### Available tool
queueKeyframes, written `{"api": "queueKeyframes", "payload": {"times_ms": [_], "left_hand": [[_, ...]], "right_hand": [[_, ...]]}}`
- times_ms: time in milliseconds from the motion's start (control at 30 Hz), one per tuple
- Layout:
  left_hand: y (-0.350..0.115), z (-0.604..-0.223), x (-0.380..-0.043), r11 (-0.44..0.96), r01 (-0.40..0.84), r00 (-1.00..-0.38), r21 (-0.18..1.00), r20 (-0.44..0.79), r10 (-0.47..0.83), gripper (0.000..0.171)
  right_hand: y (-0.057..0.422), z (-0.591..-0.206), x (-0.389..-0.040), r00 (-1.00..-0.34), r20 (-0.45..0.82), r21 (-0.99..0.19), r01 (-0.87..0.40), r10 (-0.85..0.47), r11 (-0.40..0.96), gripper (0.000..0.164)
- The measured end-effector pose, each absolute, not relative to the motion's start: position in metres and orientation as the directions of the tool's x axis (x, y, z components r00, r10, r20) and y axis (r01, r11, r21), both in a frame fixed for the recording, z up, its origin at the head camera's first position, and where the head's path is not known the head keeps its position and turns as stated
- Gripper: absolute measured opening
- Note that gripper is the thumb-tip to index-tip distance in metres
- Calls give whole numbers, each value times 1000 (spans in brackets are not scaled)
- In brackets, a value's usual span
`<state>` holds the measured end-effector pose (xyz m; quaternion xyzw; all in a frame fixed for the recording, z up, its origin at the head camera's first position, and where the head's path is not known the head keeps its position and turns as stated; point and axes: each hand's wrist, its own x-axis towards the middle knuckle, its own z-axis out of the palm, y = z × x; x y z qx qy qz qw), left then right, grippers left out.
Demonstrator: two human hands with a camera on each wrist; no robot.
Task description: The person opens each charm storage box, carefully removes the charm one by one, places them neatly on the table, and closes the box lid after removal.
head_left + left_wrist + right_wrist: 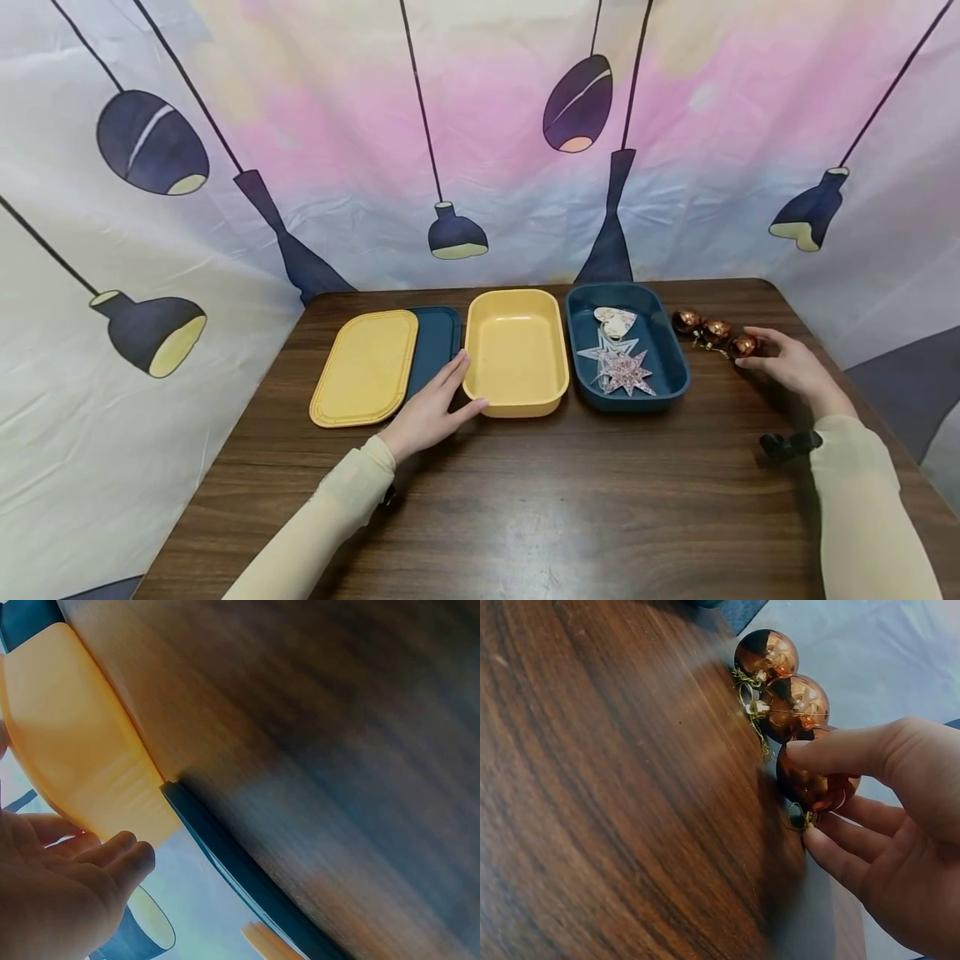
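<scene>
At the right of the table lie three shiny copper Christmas baubles (716,331) in a row, with gold cords. My right hand (797,372) holds the nearest bauble (817,776), thumb on one side and fingers round the other. My left hand (431,410) touches an empty yellow box (522,410); its fairly straight fingers lie at the left wall and its thumb at the near corner. Between the hands stands a dark blue box (678,375) holding a white heart ornament (615,320), a silvery star (600,353) and a pink glittery star (628,372).
Left of the yellow box lies a yellow lid (365,367), partly over a dark blue lid (437,329). Everything stands on a dark wooden table (525,500). Behind it hangs a backdrop cloth (337,125) printed with lamps.
</scene>
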<state>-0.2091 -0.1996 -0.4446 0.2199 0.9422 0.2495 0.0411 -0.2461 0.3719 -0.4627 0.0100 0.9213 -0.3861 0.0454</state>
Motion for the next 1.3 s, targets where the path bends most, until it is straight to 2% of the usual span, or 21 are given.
{"api": "queueKeyframes", "payload": {"times_ms": [1033,1300], "left_hand": [[-200,-445,-209,778,396,-899,489,34,437,94],[-200,-446,-210,778,403,-898,483,44,438,93]], "right_hand": [[376,-456,-241,-995,-91,-735,37,-44,677,87],[376,-457,-242,-996,-83,-726,33,-39,687,83]]}}
